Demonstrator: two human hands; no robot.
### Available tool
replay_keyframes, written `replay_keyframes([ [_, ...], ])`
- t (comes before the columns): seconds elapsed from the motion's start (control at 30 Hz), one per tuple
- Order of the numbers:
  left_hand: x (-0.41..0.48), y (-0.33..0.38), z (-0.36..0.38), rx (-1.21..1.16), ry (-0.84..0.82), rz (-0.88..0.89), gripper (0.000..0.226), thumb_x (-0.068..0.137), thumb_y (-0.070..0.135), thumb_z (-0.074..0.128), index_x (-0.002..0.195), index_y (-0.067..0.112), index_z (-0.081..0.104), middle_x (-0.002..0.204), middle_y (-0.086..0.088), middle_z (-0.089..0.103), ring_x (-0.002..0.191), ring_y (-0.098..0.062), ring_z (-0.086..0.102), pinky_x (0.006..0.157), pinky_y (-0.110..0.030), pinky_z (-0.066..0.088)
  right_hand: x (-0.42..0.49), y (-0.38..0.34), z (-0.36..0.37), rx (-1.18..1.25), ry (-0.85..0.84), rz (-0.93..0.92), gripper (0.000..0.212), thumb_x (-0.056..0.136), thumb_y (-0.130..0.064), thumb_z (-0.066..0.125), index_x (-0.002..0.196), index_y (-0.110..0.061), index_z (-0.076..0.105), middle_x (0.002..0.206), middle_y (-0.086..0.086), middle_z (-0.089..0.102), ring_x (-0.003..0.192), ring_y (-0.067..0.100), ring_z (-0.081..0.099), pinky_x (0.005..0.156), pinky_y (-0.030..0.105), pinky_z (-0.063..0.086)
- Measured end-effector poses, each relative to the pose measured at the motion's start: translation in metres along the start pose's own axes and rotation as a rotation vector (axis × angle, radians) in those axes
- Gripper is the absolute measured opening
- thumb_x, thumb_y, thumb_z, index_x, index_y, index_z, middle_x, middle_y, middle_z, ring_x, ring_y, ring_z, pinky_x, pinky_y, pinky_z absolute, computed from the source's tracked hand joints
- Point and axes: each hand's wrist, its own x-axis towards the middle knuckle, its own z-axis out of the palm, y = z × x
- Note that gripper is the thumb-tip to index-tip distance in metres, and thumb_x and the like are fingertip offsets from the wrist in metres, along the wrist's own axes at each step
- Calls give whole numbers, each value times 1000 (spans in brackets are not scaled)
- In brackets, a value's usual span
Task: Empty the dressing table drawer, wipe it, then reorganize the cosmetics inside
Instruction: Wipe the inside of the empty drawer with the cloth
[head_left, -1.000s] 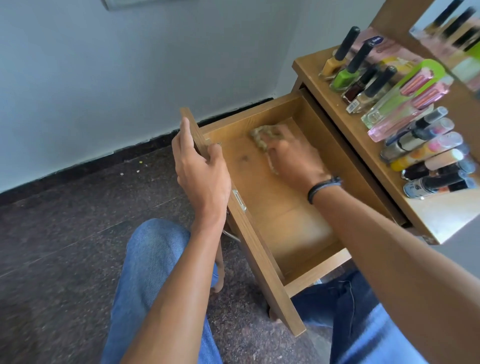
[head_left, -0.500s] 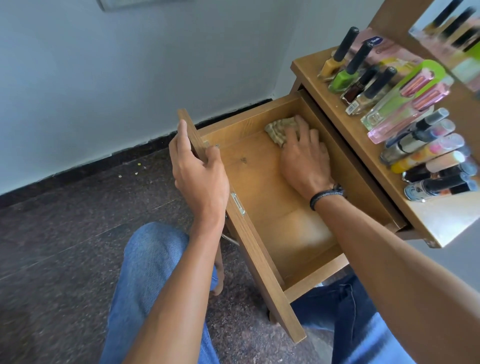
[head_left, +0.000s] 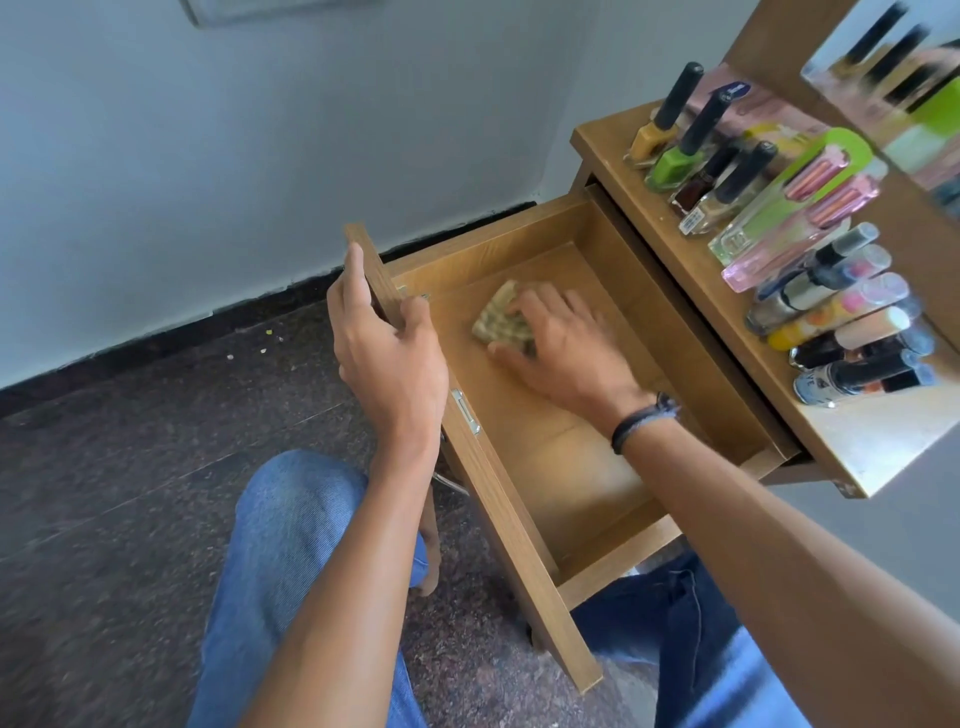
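Grips drawer front (head_left: 519, 540) at 10 o'clock with left hand (head_left: 389, 358). Presses cloth (head_left: 498, 322) onto emptied drawer floor (head_left: 561, 457) with flat right hand (head_left: 566, 348). Appears mid-wipe; requires returning cosmetics (head_left: 831, 296) from tabletop (head_left: 862, 447) at 2 o'clock.

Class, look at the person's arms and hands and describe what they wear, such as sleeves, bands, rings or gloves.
No sleeves or gloves show; both arms are uncovered as far as the picture reaches. The right hand has a dark corded wristband with a bluish strand at its wrist. The left hand shows no band, watch or ring in view.
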Motion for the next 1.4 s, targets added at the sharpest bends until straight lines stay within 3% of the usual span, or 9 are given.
replay_keyframes([
  [0.17,-1,-1,-1,12,-3,2,63,89,12,58,149,22,46,135,5,55,114,-13,59,91,-22,40,-16,-7,2,151,76,163,39,86,-47,73,110,-23,54,129,3,51,118,29,49,98,55,45],
  [0.4,-1,1,-1,16,2,5,64,88,11,58,149,22,46,137,7,55,117,-9,56,86,-13,35,-16,8,-12,332,70,431,81,83,-38,82,151,-19,43,146,7,51,137,30,43,114,48,37],
  [0.53,0,1,-1,22,4,7,64,88,10,59,150,21,46,137,6,54,115,-6,54,85,-11,35,-16,7,-13,351,157,411,50,86,-17,77,134,-19,64,111,0,64,105,22,62,95,41,53],
  [0.67,-1,1,-1,16,4,4,63,89,9,58,150,20,46,137,7,54,114,-4,53,85,-11,35,-18,10,-11,346,355,325,23,87,-7,68,105,-20,72,94,-3,57,83,17,58,77,39,54],
  [0.8,-1,2,-1,14,0,8,63,89,9,58,150,20,46,140,8,53,119,-4,53,91,-17,37,-18,12,-8,391,477,268,26,90,-13,68,115,-20,66,116,0,57,106,22,59,92,45,53],
  [0.93,0,1,-1,5,-1,9,64,87,10,58,149,21,47,137,5,55,116,-12,58,96,-27,46,-12,6,1,322,273,201,56,98,-20,63,150,-24,44,150,6,45,136,28,45,114,53,39],
  [1.07,-1,1,-1,-8,-3,5,64,86,11,58,149,22,48,133,3,56,112,-18,61,97,-38,51,-5,5,20,163,138,130,45,105,-32,50,150,-29,48,162,2,34,145,33,34,116,58,33],
  [1.2,-1,-1,1,-20,2,8,66,83,14,57,148,22,49,131,2,57,114,-22,61,98,-46,50,17,-4,20,207,128,303,47,108,-36,39,154,-26,42,166,1,26,151,31,23,120,55,21],
  [1.4,1,-5,2,-25,3,15,68,81,15,57,149,19,49,136,2,57,126,-15,54,101,-22,39,15,-52,37,211,178,259,43,104,-25,52,147,-26,50,160,4,38,136,34,42,111,52,34],
])
